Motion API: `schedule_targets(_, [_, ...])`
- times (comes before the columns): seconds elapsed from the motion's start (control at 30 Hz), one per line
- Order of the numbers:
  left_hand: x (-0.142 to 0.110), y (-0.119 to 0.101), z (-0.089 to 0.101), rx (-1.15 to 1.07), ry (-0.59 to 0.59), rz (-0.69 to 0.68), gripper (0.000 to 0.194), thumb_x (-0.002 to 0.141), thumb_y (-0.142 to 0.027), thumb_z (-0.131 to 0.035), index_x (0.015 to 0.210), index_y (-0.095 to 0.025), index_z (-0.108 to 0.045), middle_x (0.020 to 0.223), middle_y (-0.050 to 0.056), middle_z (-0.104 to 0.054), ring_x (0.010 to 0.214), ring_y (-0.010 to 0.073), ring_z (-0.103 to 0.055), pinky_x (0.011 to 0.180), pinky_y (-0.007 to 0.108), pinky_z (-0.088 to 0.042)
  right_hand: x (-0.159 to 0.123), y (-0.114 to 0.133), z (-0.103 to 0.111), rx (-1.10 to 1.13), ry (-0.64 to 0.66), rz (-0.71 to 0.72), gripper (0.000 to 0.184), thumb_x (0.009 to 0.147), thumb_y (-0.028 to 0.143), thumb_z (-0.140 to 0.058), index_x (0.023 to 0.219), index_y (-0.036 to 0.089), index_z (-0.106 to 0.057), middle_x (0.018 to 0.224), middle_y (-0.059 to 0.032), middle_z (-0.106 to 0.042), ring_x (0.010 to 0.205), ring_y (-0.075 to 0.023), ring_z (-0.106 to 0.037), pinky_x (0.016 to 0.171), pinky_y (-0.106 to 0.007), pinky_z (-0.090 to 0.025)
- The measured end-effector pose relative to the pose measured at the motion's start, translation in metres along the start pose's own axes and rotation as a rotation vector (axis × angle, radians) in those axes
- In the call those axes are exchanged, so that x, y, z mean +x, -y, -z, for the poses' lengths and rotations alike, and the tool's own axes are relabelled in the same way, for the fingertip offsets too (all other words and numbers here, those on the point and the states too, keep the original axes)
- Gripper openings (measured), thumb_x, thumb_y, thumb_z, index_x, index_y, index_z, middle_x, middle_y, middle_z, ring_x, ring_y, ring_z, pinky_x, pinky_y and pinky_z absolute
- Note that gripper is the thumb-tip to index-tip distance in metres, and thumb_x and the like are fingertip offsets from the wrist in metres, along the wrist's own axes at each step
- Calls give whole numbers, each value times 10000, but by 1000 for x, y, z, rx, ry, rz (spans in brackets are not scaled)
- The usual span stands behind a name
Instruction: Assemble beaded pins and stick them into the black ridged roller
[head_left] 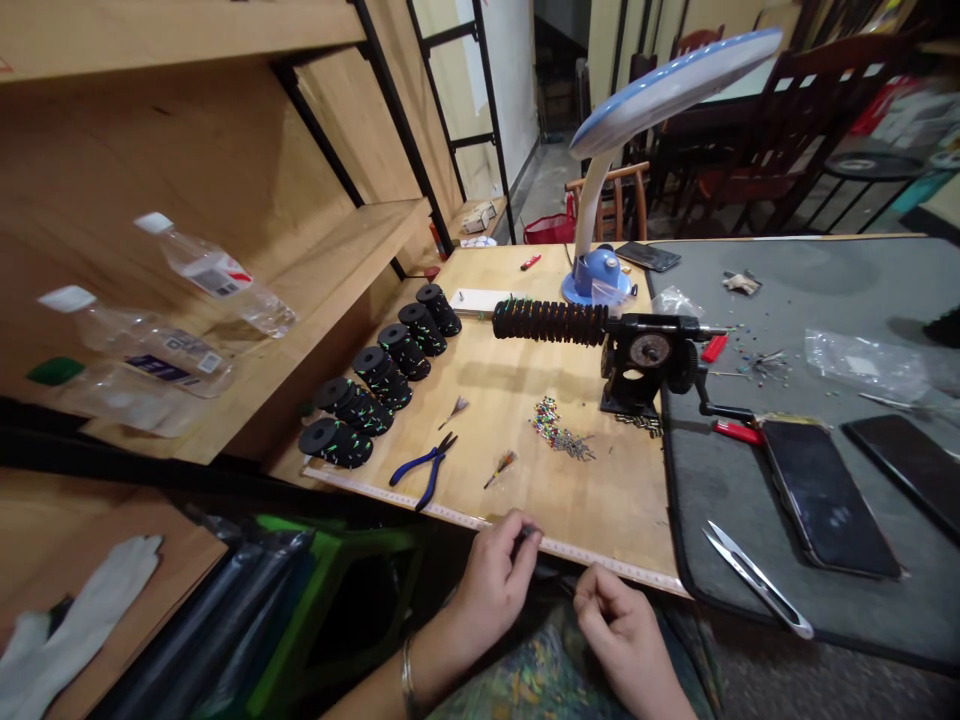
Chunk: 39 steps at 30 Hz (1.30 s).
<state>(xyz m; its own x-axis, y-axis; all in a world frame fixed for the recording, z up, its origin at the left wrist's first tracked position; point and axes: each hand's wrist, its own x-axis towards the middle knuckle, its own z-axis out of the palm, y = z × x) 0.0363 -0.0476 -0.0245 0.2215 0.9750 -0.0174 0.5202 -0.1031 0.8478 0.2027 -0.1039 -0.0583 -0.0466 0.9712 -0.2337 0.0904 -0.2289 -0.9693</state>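
Observation:
My left hand (491,575) is closed in a pinch at the table's front edge, a small dark thing showing at its fingertips, too small to name. My right hand (619,630) is just to the right, over my lap, its fingers curled together; what they hold, if anything, is hidden. Beyond the hands on the wooden tabletop (495,390) lie a small feathery bundle (501,468), another such bundle (454,411) and blue-handled pliers (424,470). A pile of small coloured beads or pins (556,428) lies farther right.
A hand-cranked winder (649,350) carries a row of black foam discs (551,320). Several black foam spools (382,377) line the left edge. A blue lamp (600,275) stands behind. Thread snips (757,580) and a phone (829,495) lie on the grey mat (712,480).

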Motion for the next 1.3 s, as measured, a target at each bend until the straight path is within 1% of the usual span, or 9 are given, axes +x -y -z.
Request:
schedule_targets(0.13, [9, 9, 14, -185, -31, 88, 180, 913, -311, -482, 879, -169, -588, 752, 23, -578, 660, 144, -520, 616, 242, -399, -2, -9, 4, 133, -32, -47, 205, 776, 331, -577, 636, 210, -489, 541, 75, -380, 489, -102, -341, 480, -229, -264])
schedule_targets(0.3, [6, 11, 18, -499, 187, 222, 243, 858, -376, -575, 934, -148, -606, 832, 36, -622, 556, 89, -439, 532, 212, -351, -3, -9, 5, 323, -6, -124, 370, 830, 548, -576, 698, 212, -497, 487, 96, -375, 431, -87, -305, 439, -218, -241])
schedule_targets(0.43, [1, 3, 10, -561, 266, 293, 293, 822, -434, -619, 878, -148, -596, 664, -13, -574, 546, 92, -426, 527, 206, -326, -3, -4, 5, 253, -25, -83, 411, 830, 588, -571, 700, 200, -520, 517, 80, -404, 466, -98, -354, 465, -216, -289])
schedule_targets(0.63, [-3, -13, 9, -542, 160, 334, 293, 733, -415, -719, 735, -150, -591, 634, -31, -520, 609, 107, -455, 584, 215, -353, -7, -3, 11, -84, -149, 162, 294, 906, 420, -523, 724, 195, -575, 602, 26, -518, 540, -135, -498, 519, -223, -396])
schedule_targets(0.83, [-8, -16, -2, -607, 272, 397, 322, 696, -417, -747, 804, -121, -683, 619, -29, -524, 530, 81, -379, 505, 209, -283, -10, 1, 13, -351, -177, 484, 133, 900, 214, -530, 787, 209, -600, 646, 0, -628, 555, -140, -596, 545, -210, -450])
schedule_targets(0.93, [-6, -12, -14, -733, 251, 455, 365, 687, -467, -746, 758, -119, -663, 583, -48, -494, 468, 56, -308, 457, 204, -224, -10, 0, 13, -394, -162, 574, 119, 884, 177, -532, 805, 213, -614, 652, -10, -641, 556, -148, -609, 547, -221, -462])
schedule_targets(1.03, [-3, -8, -21, -726, 180, 468, 380, 654, -481, -767, 703, -129, -633, 518, -74, -446, 451, 56, -301, 450, 201, -220, -11, -2, 12, -384, -148, 540, 117, 871, 173, -555, 813, 221, -645, 666, -24, -666, 577, -165, -626, 567, -239, -476])
schedule_targets(1.13, [0, -6, -19, -620, 129, 399, 351, 686, -470, -742, 681, -138, -630, 540, -50, -512, 506, 86, -412, 508, 207, -315, -10, -2, 14, -347, -125, 416, 111, 860, 205, -591, 804, 234, -682, 681, -39, -690, 604, -191, -643, 584, -265, -488])
schedule_targets(1.3, [4, -13, -7, -401, 143, 236, 257, 768, -380, -670, 670, -144, -643, 614, 5, -622, 604, 140, -531, 602, 238, -403, 0, 14, 31, -235, -145, 231, 201, 817, 327, -669, 992, 240, -717, 956, -105, -754, 889, -279, -685, 799, -369, -514])
